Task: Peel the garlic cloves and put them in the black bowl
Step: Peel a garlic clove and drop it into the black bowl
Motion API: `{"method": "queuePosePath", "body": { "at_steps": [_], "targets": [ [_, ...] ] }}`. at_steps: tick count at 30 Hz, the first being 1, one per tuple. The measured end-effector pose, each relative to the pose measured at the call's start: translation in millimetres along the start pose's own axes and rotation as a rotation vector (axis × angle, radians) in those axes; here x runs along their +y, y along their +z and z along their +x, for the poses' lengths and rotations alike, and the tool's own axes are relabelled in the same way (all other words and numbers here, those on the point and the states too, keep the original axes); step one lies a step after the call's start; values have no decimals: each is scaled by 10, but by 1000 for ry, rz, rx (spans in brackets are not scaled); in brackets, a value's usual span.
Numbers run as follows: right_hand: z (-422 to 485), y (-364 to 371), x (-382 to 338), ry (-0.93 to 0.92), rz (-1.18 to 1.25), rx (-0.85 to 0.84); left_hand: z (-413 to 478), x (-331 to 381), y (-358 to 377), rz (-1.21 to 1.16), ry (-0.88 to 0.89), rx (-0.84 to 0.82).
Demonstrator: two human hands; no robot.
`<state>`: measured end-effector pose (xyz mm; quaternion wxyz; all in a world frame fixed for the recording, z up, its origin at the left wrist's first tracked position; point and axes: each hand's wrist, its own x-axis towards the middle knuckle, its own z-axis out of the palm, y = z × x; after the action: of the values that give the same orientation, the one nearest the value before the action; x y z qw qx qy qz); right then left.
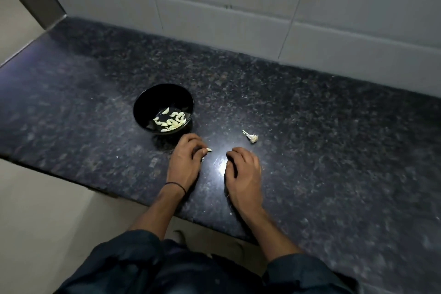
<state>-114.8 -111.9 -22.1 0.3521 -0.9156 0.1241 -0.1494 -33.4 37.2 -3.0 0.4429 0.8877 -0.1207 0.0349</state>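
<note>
Garlic clove (208, 149) sits centre frame, just lower right of the black bowl (146, 102), pinched at my left hand's (185, 160) fingertips. I judge it light, firm and slick once peeled, so grip across the fat middle. Right hand (243, 172) is knuckles-up beside it, fingers curled. I can't tell if it holds anything.

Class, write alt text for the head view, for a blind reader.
A person's left hand pinches a garlic clove beside a black bowl holding peeled cloves, on a dark counter; the right hand rests near a bare garlic stem.
</note>
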Motion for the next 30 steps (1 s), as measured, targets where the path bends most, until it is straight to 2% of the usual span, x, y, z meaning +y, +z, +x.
{"method": "queuePosePath", "body": {
  "at_steps": [7, 12, 17, 19, 25, 30],
  "targets": [
    [0, -5, -23, 8, -11, -2, -79, 226, -37, -130, -83, 50],
    [1, -1, -33, 14, -30, 0, 19, 362, -205, -240, -68, 123],
    [-3, 24, -42, 12, -73, 19, 218, 288, -529, -61, 153, 333],
    [-6, 26, -53, 11, -84, 25, 342, 195, -644, 17, 142, 379],
    [-11, 31, -52, -10, -93, 31, 564, -3, -763, 89, -51, 302],
    [-19, 23, -69, -4, -87, 41, 485, 31, -749, 23, 19, 283]
  ]
}}
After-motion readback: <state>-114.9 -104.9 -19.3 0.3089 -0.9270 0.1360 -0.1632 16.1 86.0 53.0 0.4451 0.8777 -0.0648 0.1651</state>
